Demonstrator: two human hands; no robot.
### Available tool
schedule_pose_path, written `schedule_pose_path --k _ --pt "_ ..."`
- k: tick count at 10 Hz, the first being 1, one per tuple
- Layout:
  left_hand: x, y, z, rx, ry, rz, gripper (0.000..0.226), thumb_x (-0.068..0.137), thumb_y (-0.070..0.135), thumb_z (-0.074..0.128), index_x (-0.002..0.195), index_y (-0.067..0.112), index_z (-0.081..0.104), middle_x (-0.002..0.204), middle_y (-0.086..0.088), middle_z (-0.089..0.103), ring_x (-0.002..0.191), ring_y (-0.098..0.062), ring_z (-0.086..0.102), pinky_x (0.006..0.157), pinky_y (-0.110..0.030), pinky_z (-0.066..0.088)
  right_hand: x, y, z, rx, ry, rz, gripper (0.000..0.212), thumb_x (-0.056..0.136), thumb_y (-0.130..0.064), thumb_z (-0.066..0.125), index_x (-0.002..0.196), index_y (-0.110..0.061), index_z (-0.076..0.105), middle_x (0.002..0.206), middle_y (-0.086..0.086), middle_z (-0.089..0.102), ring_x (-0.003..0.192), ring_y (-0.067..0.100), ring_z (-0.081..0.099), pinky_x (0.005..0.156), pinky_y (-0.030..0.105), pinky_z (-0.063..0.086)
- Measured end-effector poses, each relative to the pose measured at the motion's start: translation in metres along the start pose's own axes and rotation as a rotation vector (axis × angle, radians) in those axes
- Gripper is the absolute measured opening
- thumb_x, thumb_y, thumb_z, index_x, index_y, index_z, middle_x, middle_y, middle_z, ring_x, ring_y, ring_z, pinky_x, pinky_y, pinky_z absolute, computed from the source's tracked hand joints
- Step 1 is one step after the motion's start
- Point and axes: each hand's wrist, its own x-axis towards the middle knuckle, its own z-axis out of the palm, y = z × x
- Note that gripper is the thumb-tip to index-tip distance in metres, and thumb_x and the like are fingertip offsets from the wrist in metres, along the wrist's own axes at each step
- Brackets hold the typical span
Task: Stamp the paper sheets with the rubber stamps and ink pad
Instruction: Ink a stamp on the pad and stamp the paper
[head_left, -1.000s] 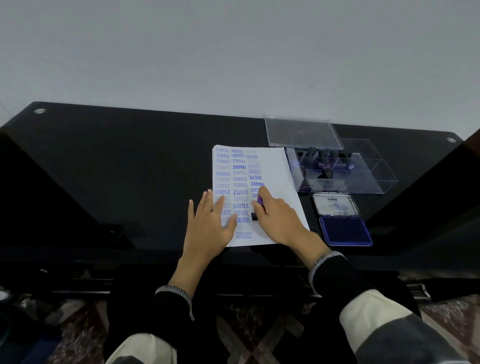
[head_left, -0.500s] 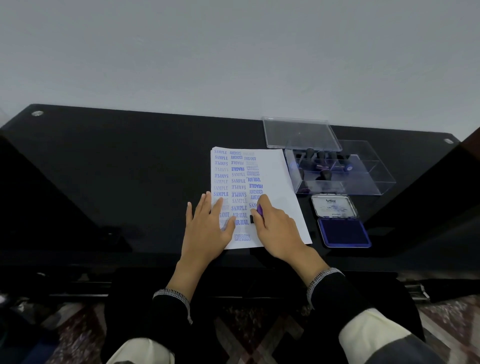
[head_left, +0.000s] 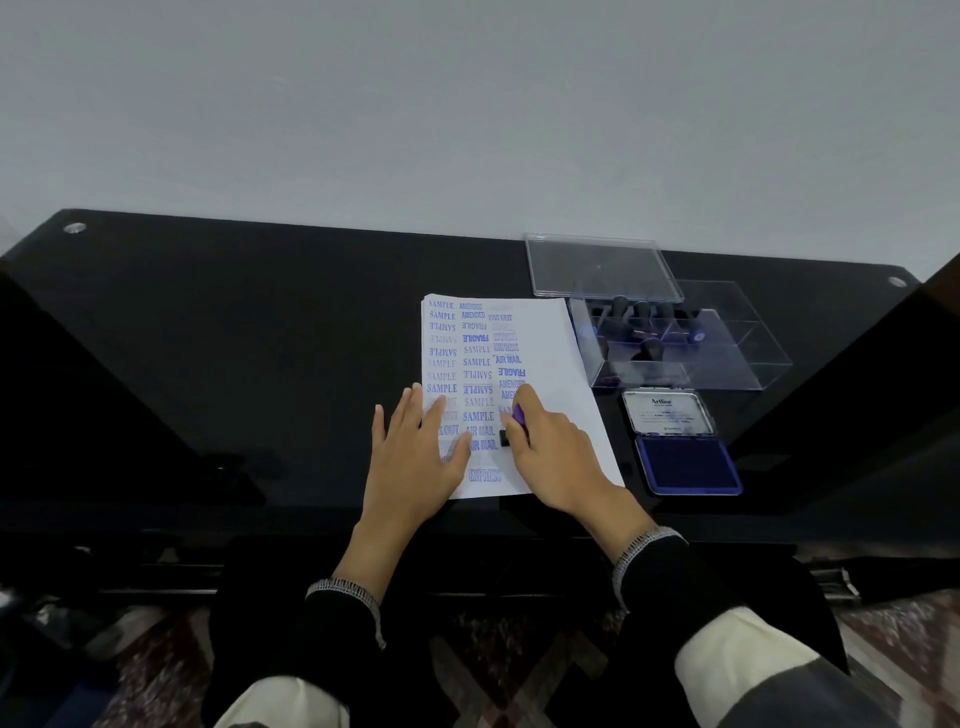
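A white paper sheet covered with blue stamp prints lies on the black glass table. My left hand rests flat on its lower left part with fingers spread. My right hand grips a rubber stamp with a purple top and black base, pressed down on the sheet beside the printed columns. To the right sits the open blue ink pad with its lid folded back.
A clear plastic box holding several more stamps stands behind the ink pad, and its clear lid lies further back. The table's near edge runs just under my wrists. A pale wall rises behind the table.
Both hands stay where they were on the sheet, the right one still holding the stamp down. Only the head view has shifted slightly.
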Motion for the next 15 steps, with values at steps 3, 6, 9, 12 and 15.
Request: schedule_pose_path --k 3,6,9,12,15 --pt "0.000 0.000 -0.001 0.002 -0.007 0.004 0.061 0.095 0.048 0.046 0.146 0.014 0.037 0.157 -0.012 0.023 0.147 -0.021 0.015 0.118 -0.043 0.000 0.003 -0.001 -0.001 -0.013 -0.022 0.009 0.016 0.101 -0.033 0.034 0.092 -0.021 0.027 0.064 -0.004 0.043 0.058 0.023 0.042 0.055 0.034 0.032" --pt "0.000 0.001 -0.002 -0.004 -0.016 0.000 0.061 0.096 0.049 0.045 0.146 0.015 0.037 0.158 -0.011 0.022 0.148 -0.020 0.014 0.118 -0.042 -0.002 0.023 -0.002 -0.012 0.019 -0.109 0.074 0.017 0.100 -0.030 0.036 0.090 -0.016 0.033 0.072 0.002 0.050 0.065 0.026 0.043 0.055 0.034 0.030" --pt "0.001 0.000 -0.002 0.010 -0.024 -0.005 0.062 0.096 0.049 0.044 0.146 0.016 0.036 0.158 -0.010 0.022 0.148 -0.020 0.014 0.118 -0.041 -0.002 -0.010 -0.002 0.004 -0.025 0.029 -0.006 0.016 0.102 -0.034 0.033 0.094 -0.024 0.023 0.062 -0.009 0.040 0.052 0.011 0.037 0.054 0.034 0.031" --pt "0.001 0.002 -0.003 0.008 -0.031 -0.013 0.062 0.096 0.050 0.044 0.147 0.016 0.035 0.159 -0.010 0.020 0.148 -0.019 0.012 0.118 -0.041 -0.003 0.020 -0.001 -0.010 0.001 -0.093 0.053 0.017 0.100 -0.030 0.036 0.092 -0.016 0.034 0.069 0.000 0.046 0.066 0.027 0.043 0.057 0.035 0.032" --pt "0.000 0.001 -0.002 -0.004 -0.025 -0.008 0.062 0.096 0.049 0.044 0.147 0.016 0.035 0.158 -0.010 0.021 0.148 -0.020 0.013 0.118 -0.041 -0.003 -0.005 -0.001 0.001 -0.074 0.030 -0.011 0.016 0.102 -0.034 0.034 0.095 -0.023 0.025 0.062 -0.007 0.042 0.053 0.018 0.038 0.054 0.034 0.029"
